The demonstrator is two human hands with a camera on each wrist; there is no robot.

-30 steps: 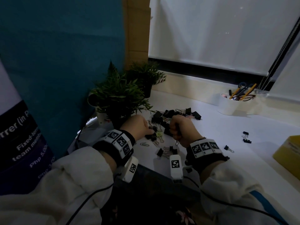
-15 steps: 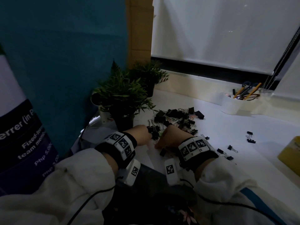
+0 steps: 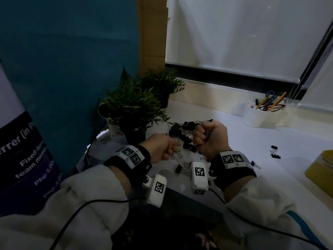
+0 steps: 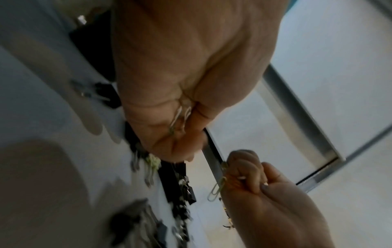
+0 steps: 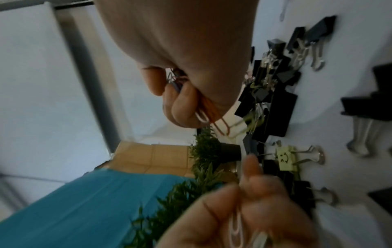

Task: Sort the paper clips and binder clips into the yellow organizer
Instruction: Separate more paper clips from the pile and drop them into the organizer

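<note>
Both fists are raised over a heap of black binder clips [image 3: 187, 136] on the white desk [image 3: 234, 145]. My left hand [image 3: 162, 149] grips silver paper clips [image 4: 179, 117] in its curled fingers. My right hand [image 3: 210, 137] is clenched round a bunch of coloured paper clips [image 5: 203, 107], orange and white loops sticking out below the fist. A pale yellow binder clip [image 5: 286, 157] lies under the left hand's fingers. The yellow organizer [image 3: 322, 170] is cut off by the right edge of the head view.
Two potted plants [image 3: 133, 112] stand behind the heap on the left. A white cup of pens and scissors [image 3: 255, 115] sits at the back right. Loose binder clips [image 3: 274, 152] lie scattered to the right. The desk's front edge runs below my wrists.
Both hands have lifted off the desk from among the clips, the right one up and away over the heap, each fist holding paper clips.
</note>
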